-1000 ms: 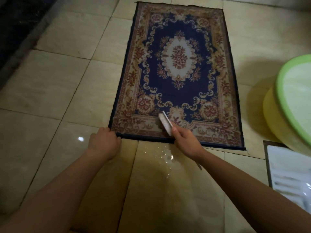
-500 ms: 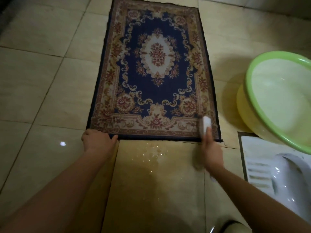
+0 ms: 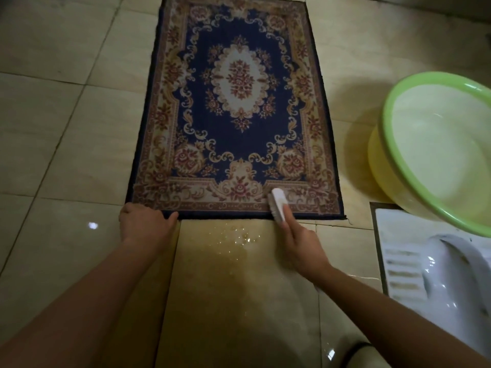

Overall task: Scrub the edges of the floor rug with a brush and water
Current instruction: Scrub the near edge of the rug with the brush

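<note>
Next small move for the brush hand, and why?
Probably sweep the brush rightward along the near edge of the rug: the right hand holds it on that border, short of the right corner, while the left hand holds the left corner.

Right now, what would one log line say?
right hand: holds brush on near border of rug | left hand: holds near-left corner | floor: wet
</note>
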Available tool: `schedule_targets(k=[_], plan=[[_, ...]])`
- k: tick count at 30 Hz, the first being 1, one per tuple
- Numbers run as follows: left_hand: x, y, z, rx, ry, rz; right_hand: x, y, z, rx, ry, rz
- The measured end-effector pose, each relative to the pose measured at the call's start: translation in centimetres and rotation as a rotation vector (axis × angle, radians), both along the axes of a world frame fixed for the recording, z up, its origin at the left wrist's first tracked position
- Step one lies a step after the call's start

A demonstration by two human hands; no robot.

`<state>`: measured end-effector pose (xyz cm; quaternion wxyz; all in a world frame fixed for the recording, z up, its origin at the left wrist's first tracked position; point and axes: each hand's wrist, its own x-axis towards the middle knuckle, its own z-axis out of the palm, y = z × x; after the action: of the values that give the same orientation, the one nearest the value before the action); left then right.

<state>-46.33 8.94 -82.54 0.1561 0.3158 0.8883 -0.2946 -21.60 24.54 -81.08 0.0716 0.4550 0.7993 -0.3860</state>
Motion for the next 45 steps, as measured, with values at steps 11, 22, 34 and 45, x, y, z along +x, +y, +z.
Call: schedule_targets(k=[11,22,34,45], plan=[[0.4,-0.4,0.0,0.038,0.012,-0.009,-1.1,0.8,-0.8,0.061,0.017,-0.068],[0.4,-1.2,0.0,0.207,0.007,0.02,-3.4,5.0,-1.6,0.169,-0.012,-0.209],[0.0,-1.8,0.1,0.436,-0.028,0.087,-5.7,5.9,-0.6,0.179,-0.031,-0.077],[-0.7,-2.6,0.4,0.494,-0.057,0.103,-8.8,4.0,1.1,-0.044,0.125,0.096]])
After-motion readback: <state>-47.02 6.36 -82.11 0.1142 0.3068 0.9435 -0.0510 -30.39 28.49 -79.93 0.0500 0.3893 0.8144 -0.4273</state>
